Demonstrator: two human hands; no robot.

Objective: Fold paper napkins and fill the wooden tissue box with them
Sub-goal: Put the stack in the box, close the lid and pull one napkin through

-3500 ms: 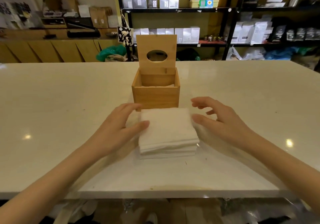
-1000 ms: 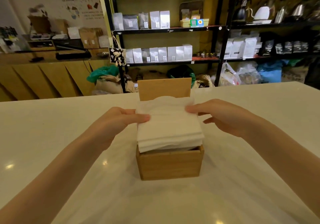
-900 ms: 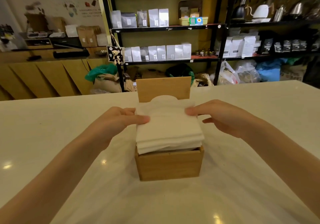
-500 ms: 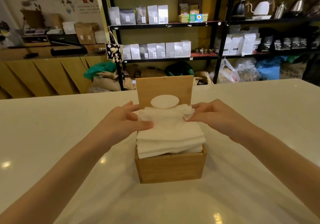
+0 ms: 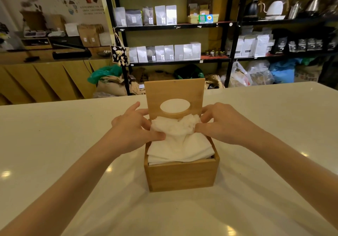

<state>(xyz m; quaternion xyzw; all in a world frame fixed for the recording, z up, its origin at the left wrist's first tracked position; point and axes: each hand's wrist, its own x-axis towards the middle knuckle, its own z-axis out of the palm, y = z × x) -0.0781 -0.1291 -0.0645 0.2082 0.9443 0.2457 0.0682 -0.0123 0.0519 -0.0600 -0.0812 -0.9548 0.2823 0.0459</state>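
Two hands work at a wooden box (image 5: 181, 175) that stands on the pale tabletop (image 5: 54, 144), its hinged lid (image 5: 174, 94) raised upright at the far side with an oval opening cut through it. Inside the box lies a stack of white napkins (image 5: 180, 149), its near part flat and level with the rim, its far part bunched up and crumpled against the lid. The left hand (image 5: 134, 132) pinches the bunched paper from the left, thumb on top and fingers curled behind. The right hand (image 5: 222, 126) grips the same bunch from the right, fingers closed on it. Behind the tabletop, dark shelves (image 5: 173, 26) carry rows of pale pouches.
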